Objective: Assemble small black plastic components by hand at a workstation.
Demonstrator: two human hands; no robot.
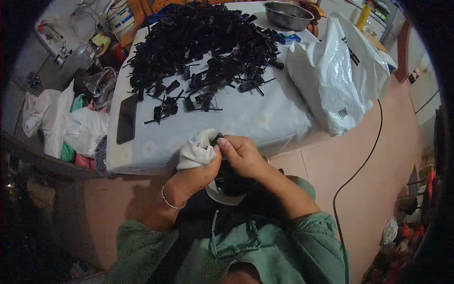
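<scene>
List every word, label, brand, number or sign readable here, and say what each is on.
White plastic bag: bold black print, sideways and creased, not clear enough to quote.
Same bag, lower down: a small square code, no readable words.
Blue and yellow packet: any print is too small.
Pile of black parts: no readable text.

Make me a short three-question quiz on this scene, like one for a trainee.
1. What pale material is at the fingers of the left hand?
2. True or false: the right hand is resting on the white plastic bag.
3. Fill in, as the wearer sees it: the metal bowl stands toward the far ____ corner of the table.

Key: 1. a white cloth. 2. False; it pinches a small dark piece. 3. right.
</scene>
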